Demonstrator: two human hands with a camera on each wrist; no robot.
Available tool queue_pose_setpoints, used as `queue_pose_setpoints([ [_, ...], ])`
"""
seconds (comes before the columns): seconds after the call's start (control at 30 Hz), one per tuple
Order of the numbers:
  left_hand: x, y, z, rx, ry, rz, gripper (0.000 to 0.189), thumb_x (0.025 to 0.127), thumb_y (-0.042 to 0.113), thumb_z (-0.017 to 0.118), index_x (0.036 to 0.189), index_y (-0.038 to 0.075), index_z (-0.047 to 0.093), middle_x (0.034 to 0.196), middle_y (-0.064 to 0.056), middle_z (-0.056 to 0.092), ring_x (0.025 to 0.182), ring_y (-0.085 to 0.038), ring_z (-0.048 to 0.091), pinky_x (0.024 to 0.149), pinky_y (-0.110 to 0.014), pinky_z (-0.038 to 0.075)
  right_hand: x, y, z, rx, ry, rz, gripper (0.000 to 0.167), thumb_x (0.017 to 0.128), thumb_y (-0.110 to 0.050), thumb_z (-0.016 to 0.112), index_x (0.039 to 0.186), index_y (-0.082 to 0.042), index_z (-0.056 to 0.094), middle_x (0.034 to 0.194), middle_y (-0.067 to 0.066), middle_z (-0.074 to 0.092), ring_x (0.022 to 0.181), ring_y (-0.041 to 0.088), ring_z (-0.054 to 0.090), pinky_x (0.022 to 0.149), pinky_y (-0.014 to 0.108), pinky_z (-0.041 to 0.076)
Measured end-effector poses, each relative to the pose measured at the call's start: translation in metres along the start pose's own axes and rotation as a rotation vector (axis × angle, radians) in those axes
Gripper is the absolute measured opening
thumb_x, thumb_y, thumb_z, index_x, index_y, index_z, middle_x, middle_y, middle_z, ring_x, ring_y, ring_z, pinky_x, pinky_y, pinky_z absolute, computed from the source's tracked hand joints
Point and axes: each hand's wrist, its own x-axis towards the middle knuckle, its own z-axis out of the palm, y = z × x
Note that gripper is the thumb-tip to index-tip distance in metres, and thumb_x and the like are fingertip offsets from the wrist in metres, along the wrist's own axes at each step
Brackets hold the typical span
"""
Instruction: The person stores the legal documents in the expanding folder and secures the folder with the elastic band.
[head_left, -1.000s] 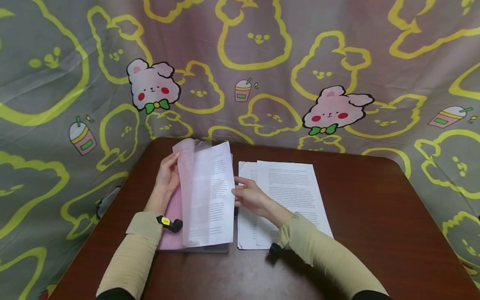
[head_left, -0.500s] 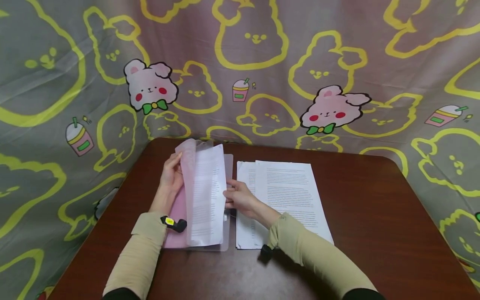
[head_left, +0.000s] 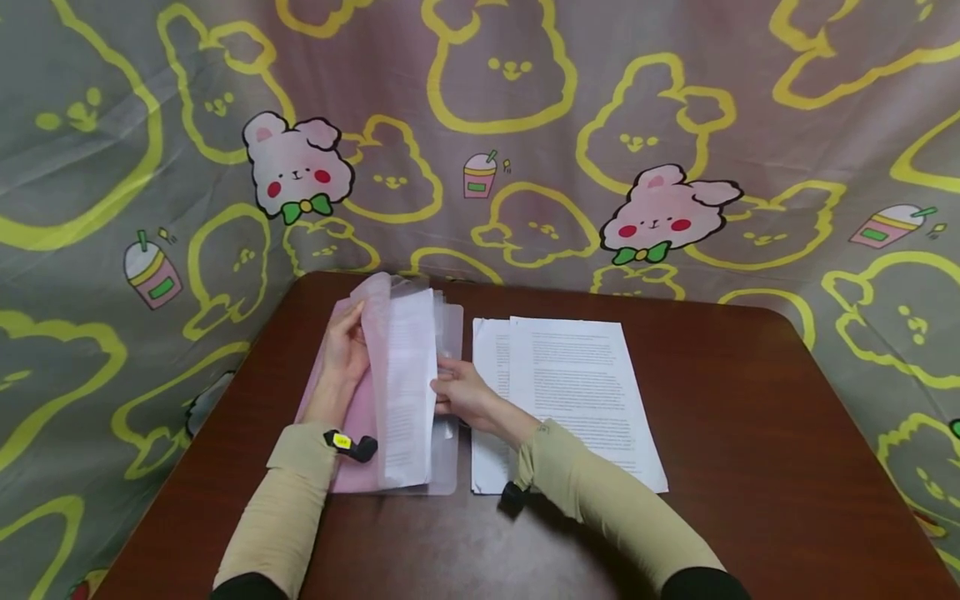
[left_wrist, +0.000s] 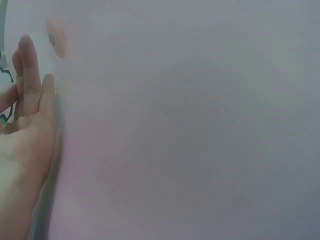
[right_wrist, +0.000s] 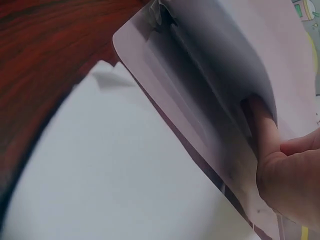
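Note:
A pink translucent folder [head_left: 360, 458] lies at the left of the table, its cover [head_left: 377, 333] lifted and curled. My left hand [head_left: 345, 346] holds the cover's left side near the top; in the left wrist view the pink film fills most of the picture beside that hand [left_wrist: 27, 115]. Printed paper [head_left: 411, 375] stands partly under the cover, its print showing through. At the paper's right edge, my right hand [head_left: 465, 392] pinches it between thumb and fingers. In the right wrist view one finger of that hand [right_wrist: 287, 155] reaches behind the sheet; its tip is hidden.
Two overlapping piles of printed sheets [head_left: 573, 392] lie just right of the folder, under the right forearm. Clear folder leaves [head_left: 450, 333] stick out at the folder's right. The brown table [head_left: 750, 417] meets a patterned curtain [head_left: 525, 108] behind.
My right hand has moved left with the paper, which goes further under the pink cover. More of the folder's clear right side shows. My left hand has shifted slightly right, still holding the cover.

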Motion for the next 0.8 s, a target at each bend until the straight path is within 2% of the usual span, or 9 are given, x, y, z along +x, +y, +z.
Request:
queue_pose_setpoints([
  [0.1,0.001,-0.003,0.003,0.0,0.008,0.007,0.045,0.115,0.001,0.047,0.087,0.004,0.082,0.077,-0.002,0.079,0.071,-0.011,0.074,0.067,-0.02,0.059,0.003,0.001,0.004,0.013,0.003,0.006,0.059,0.108,0.01,0.044,0.166,0.005,0.037,0.146,0.038,0.063,0.086,0.01,0.078,0.091,0.036,0.068],
  [0.33,0.004,-0.006,0.005,0.025,0.059,0.049,0.049,0.115,0.0,0.045,0.083,0.005,0.081,0.074,-0.001,0.077,0.067,-0.01,0.073,0.064,-0.018,0.058,0.01,0.007,0.007,0.047,0.006,0.001,0.058,0.107,0.011,0.044,0.165,0.005,0.04,0.141,0.035,0.068,0.078,0.007,0.073,0.072,0.022,0.062],
  [0.47,0.003,-0.006,0.001,0.008,0.054,0.034,0.045,0.114,-0.001,0.048,0.084,0.004,0.081,0.075,-0.002,0.077,0.068,-0.01,0.073,0.065,-0.019,0.058,0.01,0.009,0.005,0.041,0.003,0.011,0.057,0.108,0.01,0.044,0.164,0.006,0.039,0.108,0.016,0.079,0.074,0.005,0.071,0.071,0.023,0.062],
  [0.53,0.001,-0.005,-0.001,0.024,0.063,0.037,0.044,0.114,0.0,0.049,0.085,0.005,0.082,0.076,-0.001,0.077,0.069,-0.01,0.072,0.066,-0.019,0.059,0.008,0.009,0.003,0.036,0.001,0.025,0.057,0.108,0.009,0.046,0.165,0.007,0.038,0.088,0.002,0.071,0.069,0.003,0.064,0.072,0.023,0.063],
  [0.6,-0.001,-0.003,-0.003,0.026,0.071,0.031,0.043,0.114,0.001,0.05,0.086,0.005,0.083,0.077,-0.001,0.077,0.071,-0.01,0.072,0.068,-0.019,0.059,0.006,0.008,0.001,0.02,0.008,0.04,0.057,0.109,0.007,0.048,0.165,0.008,0.037,0.082,-0.004,0.068,0.069,0.003,0.064,0.073,0.023,0.064],
  [0.63,-0.001,-0.002,-0.004,0.037,0.079,0.033,0.043,0.114,0.003,0.05,0.087,0.006,0.083,0.078,0.0,0.077,0.072,-0.01,0.071,0.068,-0.019,0.059,0.005,0.008,0.0,0.016,0.011,0.05,0.057,0.109,0.007,0.05,0.164,0.009,0.038,0.083,-0.003,0.07,0.07,0.003,0.065,0.075,0.024,0.065],
  [0.7,-0.002,0.0,-0.006,0.063,0.1,0.042,0.044,0.114,0.005,0.049,0.086,0.008,0.083,0.079,0.001,0.077,0.074,-0.009,0.071,0.07,-0.018,0.059,0.002,0.007,-0.003,0.002,0.017,0.066,0.055,0.109,0.004,0.053,0.162,0.01,0.04,0.092,0.01,0.078,0.075,0.005,0.071,0.079,0.026,0.067],
  [0.73,-0.002,0.0,-0.007,0.065,0.105,0.038,0.045,0.115,0.006,0.049,0.087,0.008,0.083,0.08,0.002,0.077,0.075,-0.009,0.071,0.071,-0.018,0.059,0.0,0.007,-0.004,-0.003,0.019,0.076,0.053,0.11,0.003,0.055,0.16,0.011,0.042,0.104,0.018,0.082,0.08,0.008,0.075,0.083,0.028,0.068],
  [0.8,-0.002,0.001,-0.008,0.058,0.112,0.028,0.045,0.115,0.007,0.049,0.087,0.008,0.084,0.081,0.001,0.077,0.077,-0.01,0.071,0.073,-0.019,0.059,-0.004,0.004,-0.009,-0.001,0.01,0.088,0.048,0.11,0.0,0.056,0.157,0.012,0.047,0.125,0.03,0.078,0.088,0.012,0.079,0.091,0.033,0.068],
])
